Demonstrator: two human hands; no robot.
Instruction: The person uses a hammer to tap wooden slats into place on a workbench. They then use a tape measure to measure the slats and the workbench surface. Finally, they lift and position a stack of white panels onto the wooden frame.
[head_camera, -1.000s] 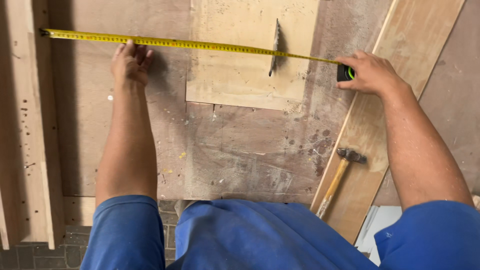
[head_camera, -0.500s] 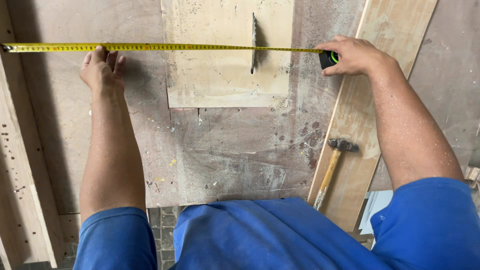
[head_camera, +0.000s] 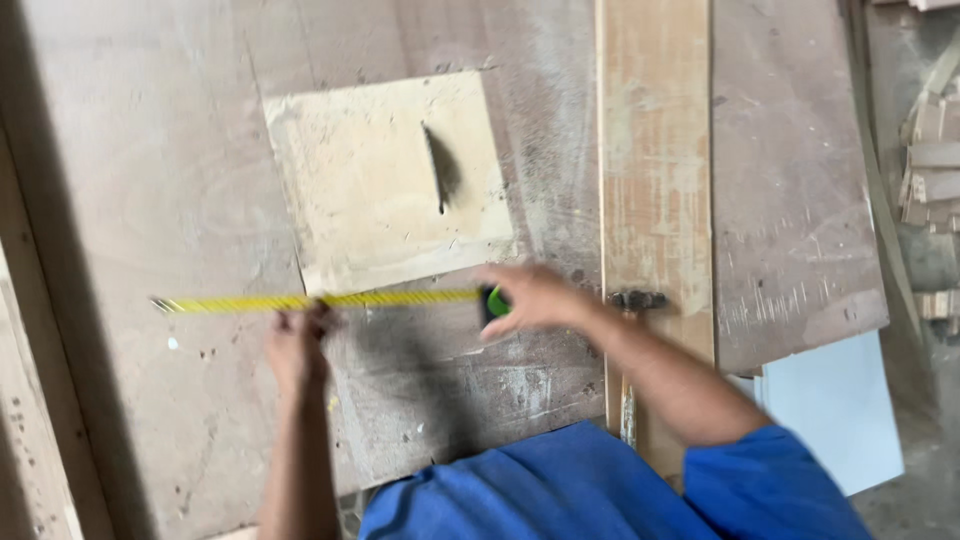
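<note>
tape drawn out below the pale square panel

the landmark is the pale square panel (head_camera: 390, 180) lying on the big worn plywood sheet (head_camera: 150, 200), with a saw blade (head_camera: 437, 165) standing up through its middle. just below the panel's lower edge, a yellow measuring tape (head_camera: 300, 301) runs level across the sheet, its free end reaching out past the panel's left corner. the left hand (head_camera: 297, 345) sits below the panel's lower left corner, fingers closed down on the tape, pinning it against the sheet. the right hand (head_camera: 535, 297) is just off the panel's lower right corner, clamped around the green and black tape case (head_camera: 494, 301). right of the panel a long plank (head_camera: 655, 150) runs up the sheet; a hammer (head_camera: 632, 340) lies on it, head just beside the right forearm. the frame is blurred, so fine finger detail is unclear.
</note>
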